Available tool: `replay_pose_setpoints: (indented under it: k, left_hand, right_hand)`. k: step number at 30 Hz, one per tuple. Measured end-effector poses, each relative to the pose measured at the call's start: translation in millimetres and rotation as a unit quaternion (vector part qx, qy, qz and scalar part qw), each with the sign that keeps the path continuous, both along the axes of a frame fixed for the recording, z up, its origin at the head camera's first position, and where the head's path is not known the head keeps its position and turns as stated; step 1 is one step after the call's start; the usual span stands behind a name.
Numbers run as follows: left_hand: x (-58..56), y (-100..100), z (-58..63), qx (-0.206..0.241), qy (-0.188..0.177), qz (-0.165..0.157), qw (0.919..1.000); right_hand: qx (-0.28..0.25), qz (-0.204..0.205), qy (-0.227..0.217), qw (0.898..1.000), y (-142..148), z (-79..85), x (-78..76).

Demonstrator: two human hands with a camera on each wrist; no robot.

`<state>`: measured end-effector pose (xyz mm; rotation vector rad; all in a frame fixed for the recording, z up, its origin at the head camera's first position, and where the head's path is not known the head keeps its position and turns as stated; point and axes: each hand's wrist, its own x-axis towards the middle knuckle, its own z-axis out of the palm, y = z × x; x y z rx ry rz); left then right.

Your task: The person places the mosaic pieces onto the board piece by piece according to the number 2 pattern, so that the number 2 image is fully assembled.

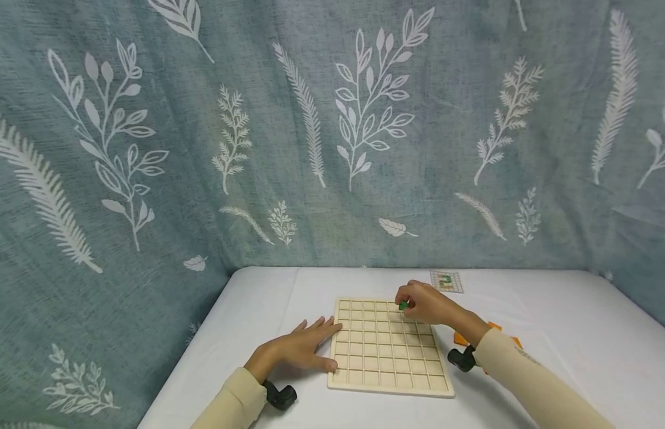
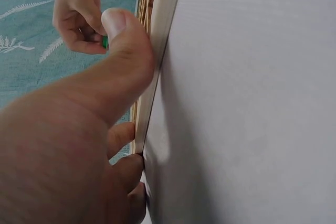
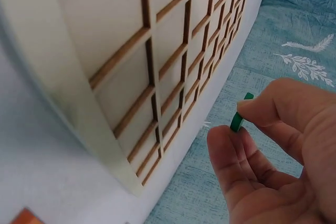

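Note:
A square wooden grid board (image 1: 386,351) lies on the white table, its recessed cells divided by thin raised strips. My left hand (image 1: 305,345) rests at the board's left edge with fingers spread, the thumb and a fingertip touching the rim. Over the far right corner of the board, my right hand (image 1: 422,302) pinches a small green tile (image 3: 241,113) between thumb and fingers. In the right wrist view the tile stands edge-on, held above the board's surface. From the left wrist view, the left thumb (image 2: 126,40) lies along the board's side.
Orange pieces (image 1: 461,339) lie on the table to the right, partly hidden behind the right forearm. A small printed card (image 1: 447,282) with a grid and coloured pattern lies beyond the board at the back. A leaf-patterned curtain (image 1: 332,149) hangs behind the table.

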<state>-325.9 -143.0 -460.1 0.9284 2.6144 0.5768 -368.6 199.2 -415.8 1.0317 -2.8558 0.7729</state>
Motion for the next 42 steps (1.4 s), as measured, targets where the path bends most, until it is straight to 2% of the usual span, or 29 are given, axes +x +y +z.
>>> replay_pose_setpoints:
  k: [12, 29, 42]
  left_hand:
    - [1.3, 1.4, 0.1, -0.006, 0.006, 0.007, 0.9999]
    - [-0.3, 1.3, -2.5, -0.004, 0.006, 0.011, 0.9999]
    - [-0.7, 0.1, -3.2, -0.003, 0.004, 0.009, 0.9999]
  right_hand:
    - [-0.019, -0.026, -0.042, 0.999, -8.7, -14.7, -4.0]
    - [-0.067, -0.051, -0.098, 0.992, -5.9, -22.8, -5.4]
    - [-0.08, -0.041, -0.096, 0.991, 0.0, -29.7, -9.0]
